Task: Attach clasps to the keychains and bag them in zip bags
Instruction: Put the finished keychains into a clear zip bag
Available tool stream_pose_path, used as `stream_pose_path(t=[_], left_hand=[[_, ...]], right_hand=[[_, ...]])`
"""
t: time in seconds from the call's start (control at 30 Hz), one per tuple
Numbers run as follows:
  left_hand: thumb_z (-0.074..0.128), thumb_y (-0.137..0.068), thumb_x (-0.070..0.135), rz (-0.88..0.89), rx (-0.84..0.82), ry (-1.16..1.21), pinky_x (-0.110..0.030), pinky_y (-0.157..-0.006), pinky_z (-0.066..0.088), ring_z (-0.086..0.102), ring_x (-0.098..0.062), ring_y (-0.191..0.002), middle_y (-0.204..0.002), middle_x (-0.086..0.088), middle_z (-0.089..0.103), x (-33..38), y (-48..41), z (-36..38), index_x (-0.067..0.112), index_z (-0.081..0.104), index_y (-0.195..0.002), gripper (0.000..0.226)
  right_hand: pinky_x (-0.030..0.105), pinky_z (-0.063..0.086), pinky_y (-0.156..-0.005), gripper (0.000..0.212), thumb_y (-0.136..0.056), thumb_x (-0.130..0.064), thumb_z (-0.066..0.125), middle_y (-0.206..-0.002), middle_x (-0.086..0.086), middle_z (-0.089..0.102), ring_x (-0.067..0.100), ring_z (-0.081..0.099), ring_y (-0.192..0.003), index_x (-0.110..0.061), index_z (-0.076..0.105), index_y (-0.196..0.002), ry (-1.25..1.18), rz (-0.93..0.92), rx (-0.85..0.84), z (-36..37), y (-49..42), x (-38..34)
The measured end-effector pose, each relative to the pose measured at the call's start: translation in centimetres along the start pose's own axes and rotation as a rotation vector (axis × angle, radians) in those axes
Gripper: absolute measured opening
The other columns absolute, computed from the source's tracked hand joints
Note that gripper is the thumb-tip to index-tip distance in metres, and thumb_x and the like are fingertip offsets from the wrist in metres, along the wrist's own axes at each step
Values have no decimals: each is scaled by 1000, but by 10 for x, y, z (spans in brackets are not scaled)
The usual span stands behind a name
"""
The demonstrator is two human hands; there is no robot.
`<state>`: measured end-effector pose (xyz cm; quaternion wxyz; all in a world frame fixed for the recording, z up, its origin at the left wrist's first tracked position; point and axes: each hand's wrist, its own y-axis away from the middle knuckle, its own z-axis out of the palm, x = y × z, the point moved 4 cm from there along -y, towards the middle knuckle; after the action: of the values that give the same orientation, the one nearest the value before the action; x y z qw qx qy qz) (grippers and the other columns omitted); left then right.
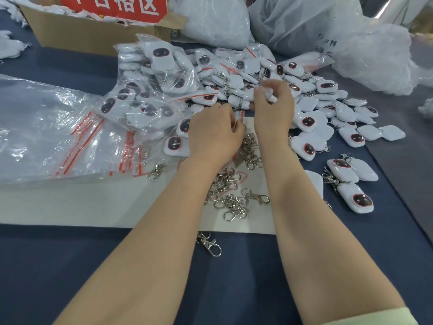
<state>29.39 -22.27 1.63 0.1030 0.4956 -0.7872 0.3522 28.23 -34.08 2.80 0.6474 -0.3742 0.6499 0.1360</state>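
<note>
A sheet (93, 202) lies on the table (70, 266), with loose clasps (234, 198) scattered on it — one clasp (209, 245) on the table just in front. Zip bags (46, 137) lie to the left; the keychains (307, 121) are heaped behind and to the right, a box (89, 36) far behind left.

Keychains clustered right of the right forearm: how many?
3: a face-up keychain beside a face-down one at the back, another face-up in front. A white shape against the forearm may be a fourth.
</note>
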Motion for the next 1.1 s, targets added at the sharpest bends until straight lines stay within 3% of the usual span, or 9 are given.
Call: stream_pose_path(t=[0.07,0.13,0.2,0.37,0.47,0.53,0.67,0.9,1.1], left_hand=[[52,-87,31,-1,-5,6,-33,-67,34,53,-23,-79,-84,-3,60,0,0,-1,15,56,-80,18],[52,-88,31,-1,-7,5,-34,-69,37,55,-24,-80,-83,-3,61,0,0,-1,14,56,-81,19],[52,-88,31,-2,-10,6,-35,-70,40,56,-24,-81,-83,-3,62,0,0,-1,14,57,-82,20],[51,-90,35,20,4,-3,-35,-70,37,54,-25,-82,-87,-4,61,-1,1,0,12,58,-84,24],[50,-90,35,20,2,-1,-34,-69,38,54,-24,-81,-85,-4,60,-1,0,1,12,58,-84,25],[50,-90,35,21,7,-4,-33,-68,36,54,-23,-80,-85,-3,60,-1,0,1,13,58,-83,24],[51,-89,34,23,12,-4,-31,-66,30,50,-20,-76,-83,-1,58,-1,1,1,14,56,-81,22],[51,-89,33,8,4,-15,-31,-66,29,49,-20,-75,-81,0,58,-1,0,1,17,53,-79,19],[51,-87,31,7,-10,-22,-32,-66,32,53,-22,-78,-82,-1,59,1,0,1,16,54,-80,17]], right_hand=[[31,52,-74,7,-91,-11,63,-80,0,59,13,60,-68,-6,63,-96,-282,205,-104,7,0,7],[26,48,-73,15,-92,-3,60,-77,5,56,13,55,-71,7,60,-103,-465,305,-190,14,1,11],[23,50,-78,8,-92,2,56,-84,11,60,15,59,-78,1,59,-99,-489,325,-217,16,2,11],[19,45,-50,20,-94,-16,62,-65,2,55,8,51,-51,-9,57,-76,-576,420,-133,11,-2,18],[23,54,-64,11,-96,-18,59,-81,5,62,14,60,-67,-7,60,-97,-814,505,-147,12,-2,19],[26,57,-71,20,-98,-18,55,-91,9,64,17,66,-73,-5,56,-112,-942,575,-156,14,-1,20],[19,53,-60,11,-97,-15,56,-82,7,66,11,64,-62,-5,60,-98,-844,558,-166,12,0,19],[24,48,-60,9,-95,-15,58,-73,-4,67,9,59,-63,-17,61,-87,-476,334,-280,12,2,14],[28,49,-67,9,-96,-14,57,-82,2,65,11,61,-65,-16,60,-88,-440,277,-296,15,0,15]])
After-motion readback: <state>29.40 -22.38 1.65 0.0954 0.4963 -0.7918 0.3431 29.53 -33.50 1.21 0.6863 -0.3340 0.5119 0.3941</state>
